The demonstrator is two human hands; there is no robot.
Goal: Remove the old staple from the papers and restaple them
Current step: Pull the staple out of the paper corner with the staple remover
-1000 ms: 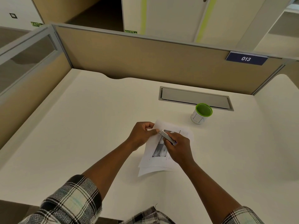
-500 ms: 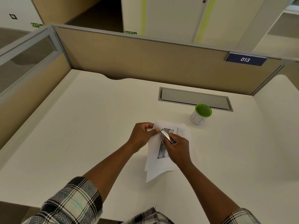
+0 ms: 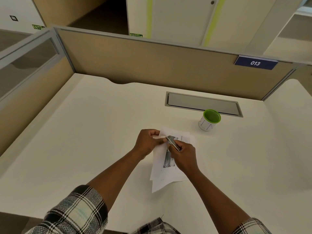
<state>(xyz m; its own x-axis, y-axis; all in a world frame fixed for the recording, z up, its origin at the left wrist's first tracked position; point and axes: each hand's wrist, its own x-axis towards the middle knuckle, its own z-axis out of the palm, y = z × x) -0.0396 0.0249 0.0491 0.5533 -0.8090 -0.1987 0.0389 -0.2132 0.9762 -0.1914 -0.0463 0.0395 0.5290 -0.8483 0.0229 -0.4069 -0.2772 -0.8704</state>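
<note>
A stack of papers (image 3: 166, 171) is laid on the white desk (image 3: 84, 132), its top left corner pinched by the left hand (image 3: 148, 142). A small metal tool (image 3: 173, 143) is gripped by the right hand (image 3: 184, 157), its tip set at that pinched corner. A green-rimmed cup (image 3: 209, 120) is stood well apart behind, near a grey hatch (image 3: 202, 103)

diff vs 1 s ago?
The papers swung more upright, their lower edge shifting right. The left hand still pinches the top corner; the right hand keeps the metal tool there. The green-rimmed cup stayed put.
</note>
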